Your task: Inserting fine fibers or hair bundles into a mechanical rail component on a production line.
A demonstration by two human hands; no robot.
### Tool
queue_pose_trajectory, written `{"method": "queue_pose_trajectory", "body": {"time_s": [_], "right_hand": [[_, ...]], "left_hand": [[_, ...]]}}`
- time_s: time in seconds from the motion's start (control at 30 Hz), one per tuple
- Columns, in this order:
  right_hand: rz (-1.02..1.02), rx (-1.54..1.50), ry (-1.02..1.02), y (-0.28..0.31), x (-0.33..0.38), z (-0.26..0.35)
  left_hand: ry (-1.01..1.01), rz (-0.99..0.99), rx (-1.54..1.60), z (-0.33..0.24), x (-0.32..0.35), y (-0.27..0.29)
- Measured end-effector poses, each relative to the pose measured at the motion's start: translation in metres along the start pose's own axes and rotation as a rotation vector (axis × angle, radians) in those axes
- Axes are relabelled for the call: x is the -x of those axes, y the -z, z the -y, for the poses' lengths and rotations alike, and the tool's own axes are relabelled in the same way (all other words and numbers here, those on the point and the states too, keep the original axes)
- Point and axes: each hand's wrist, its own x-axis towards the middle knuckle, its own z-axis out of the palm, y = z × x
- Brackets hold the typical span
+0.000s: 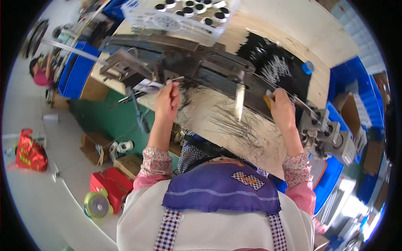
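My left hand (pixel 167 101) is closed at the front edge of a long dark metal bench machine (pixel 217 73). Its thumb and fingers pinch a thin, light-coloured strip (pixel 176 78), too small to tell more exactly. Further right, my right hand (pixel 283 109) is closed round a small yellow piece (pixel 267 101), mostly hidden by the fingers. A thin metal rod (pixel 268 79) runs just beyond that hand toward a grey metal clamp head (pixel 320 125). Between the hands, a shiny metal lever (pixel 239 100) sticks out toward me from the machine.
Dark wire-like offcuts (pixel 236 123) litter the wooden bench top (pixel 201 115). Behind are a clear plastic basket (pixel 167 21) of white and black round parts, a black mat (pixel 255 50) with thin silvery pieces, and a blue cap (pixel 307 67). A blue-handled tool (pixel 140 115) hangs at the left.
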Motion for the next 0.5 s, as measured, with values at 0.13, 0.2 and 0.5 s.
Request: {"method": "queue_pose_trajectory", "body": {"time_s": [0.13,0.2,0.5], "right_hand": [[0.136,-0.198,0.071,0.062,0.042,0.023],[0.118,-0.236,0.009,0.091,0.057,0.029],[-0.057,-0.292,-0.158,0.143,0.065,0.033]], "left_hand": [[-0.236,-0.015,0.081,0.024,0.025,-0.035],[-0.410,0.107,-0.080,0.023,0.055,-0.080],[0.410,0.689,-0.093,0.053,0.046,-0.213]]}}
